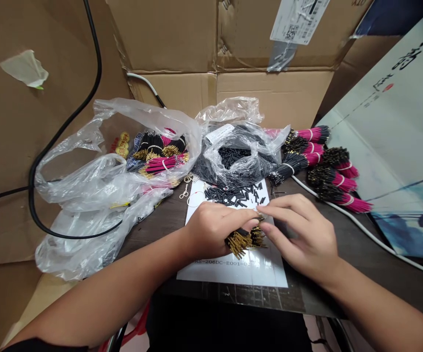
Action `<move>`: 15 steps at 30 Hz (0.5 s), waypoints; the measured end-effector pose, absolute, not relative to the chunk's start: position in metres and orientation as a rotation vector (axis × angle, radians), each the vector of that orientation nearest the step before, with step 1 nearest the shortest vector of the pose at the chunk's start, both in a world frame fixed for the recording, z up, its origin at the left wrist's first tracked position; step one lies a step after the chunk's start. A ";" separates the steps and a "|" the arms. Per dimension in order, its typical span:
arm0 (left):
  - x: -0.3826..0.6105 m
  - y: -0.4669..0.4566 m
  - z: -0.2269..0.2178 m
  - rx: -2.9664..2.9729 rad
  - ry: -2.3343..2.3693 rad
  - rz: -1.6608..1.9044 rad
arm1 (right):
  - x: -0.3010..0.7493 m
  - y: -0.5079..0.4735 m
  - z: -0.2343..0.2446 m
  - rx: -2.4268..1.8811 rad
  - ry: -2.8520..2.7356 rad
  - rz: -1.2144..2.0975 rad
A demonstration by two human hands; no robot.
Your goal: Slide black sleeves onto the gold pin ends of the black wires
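Note:
My left hand (213, 227) is closed around a bundle of wires with gold-coloured terminals (239, 243), which stick out below its fingers. A second cluster of gold terminals (258, 237) shows just to the right, beside my right thumb. My right hand (301, 234) meets the left fingertips, its thumb and index finger drawn together there. Whatever lies between those fingertips is too small to make out. Just beyond the hands, short black sleeves (233, 195) are strewn over a printed white sheet (233, 274).
An open plastic bag of black sleeves (235, 159) stands behind the sheet. To the left, another clear bag (87, 181) holds banded wire bundles (163, 164). Several pink and black bundles (343, 183) lie at the right, by a white cable (347, 215). Cardboard (171, 39) walls the back.

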State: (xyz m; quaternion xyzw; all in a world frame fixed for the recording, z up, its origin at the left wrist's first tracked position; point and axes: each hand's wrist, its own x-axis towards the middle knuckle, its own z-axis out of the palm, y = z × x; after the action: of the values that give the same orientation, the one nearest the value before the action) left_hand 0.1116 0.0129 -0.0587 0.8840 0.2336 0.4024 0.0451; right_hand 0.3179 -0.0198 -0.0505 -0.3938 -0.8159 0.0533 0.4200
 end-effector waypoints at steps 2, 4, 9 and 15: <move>0.112 0.012 -0.059 2.704 0.681 1.209 | 0.316 -0.020 -0.051 -0.958 -2.025 0.221; 0.113 0.011 -0.059 2.707 0.664 1.189 | 0.314 -0.021 -0.051 -0.929 -1.999 0.268; 0.114 0.011 -0.058 2.658 0.625 1.195 | 0.315 -0.026 -0.047 -0.905 -1.948 0.277; 0.114 0.011 -0.060 2.706 0.669 1.215 | 0.316 -0.030 -0.037 -0.794 -1.990 0.212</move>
State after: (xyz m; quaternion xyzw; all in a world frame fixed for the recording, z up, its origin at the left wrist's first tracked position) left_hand 0.1139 0.0112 -0.0602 0.8887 0.2198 0.3992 0.0503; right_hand 0.3155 -0.0302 -0.0372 -0.3246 -0.8135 0.0865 0.4747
